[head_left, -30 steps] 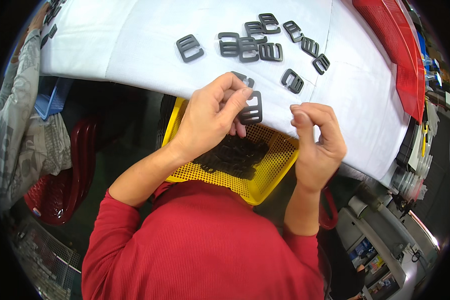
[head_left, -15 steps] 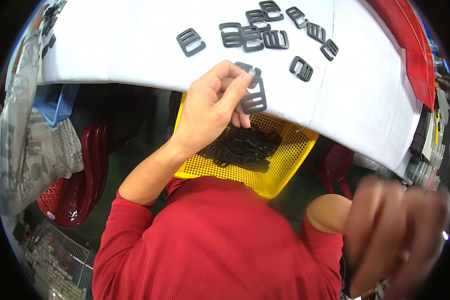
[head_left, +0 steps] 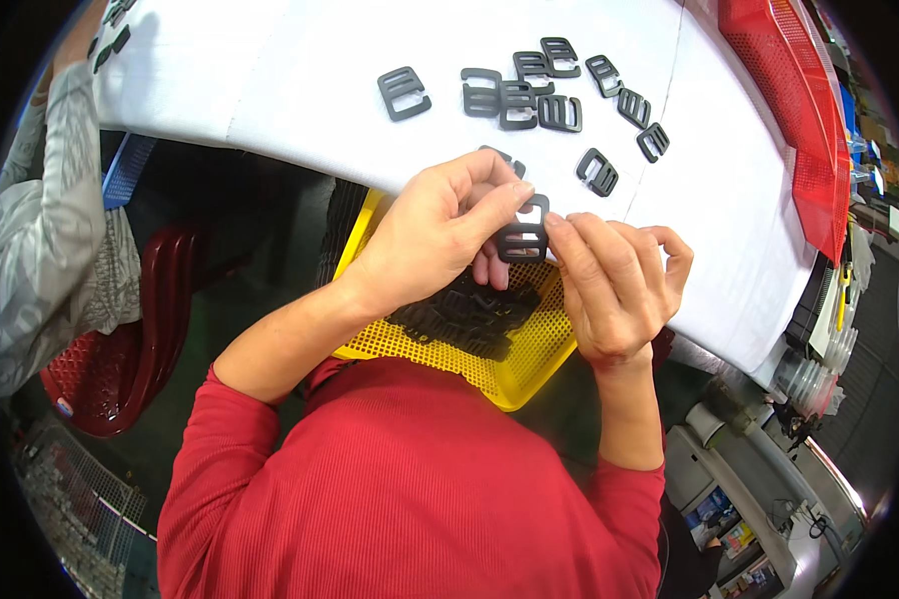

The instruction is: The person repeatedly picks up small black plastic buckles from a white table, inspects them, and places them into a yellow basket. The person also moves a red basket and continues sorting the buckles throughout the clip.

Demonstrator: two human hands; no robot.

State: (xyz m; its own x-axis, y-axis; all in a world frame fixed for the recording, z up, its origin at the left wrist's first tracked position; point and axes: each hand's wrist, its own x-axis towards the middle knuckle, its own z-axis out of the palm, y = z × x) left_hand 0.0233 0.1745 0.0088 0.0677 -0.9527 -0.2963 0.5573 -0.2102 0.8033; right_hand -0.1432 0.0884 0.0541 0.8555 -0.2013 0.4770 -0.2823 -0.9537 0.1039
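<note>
My left hand (head_left: 449,225) pinches a black plastic slotted buckle (head_left: 522,245) between thumb and fingers, at the table's near edge. My right hand (head_left: 619,280) is closed, its fingertips meeting the right side of that same buckle; its thumb is mostly hidden. Another black piece (head_left: 509,160) shows just beyond my left fingers, mostly covered, so I cannot tell whether it is held or lying on the table. Below my hands, a yellow perforated basket (head_left: 544,364) contains a heap of black buckles (head_left: 464,319).
Several loose buckles (head_left: 517,100) lie on the white-covered table (head_left: 300,80) beyond my hands. Red perforated trays (head_left: 779,90) line the right edge. At the left are a person's grey patterned sleeve (head_left: 65,170), a dark red chair (head_left: 160,309) and a blue basket (head_left: 125,170).
My right hand has come in from the far lower right, where it was blurred, to the buckle. The left hand keeps its hold. The whole view has shifted slightly.
</note>
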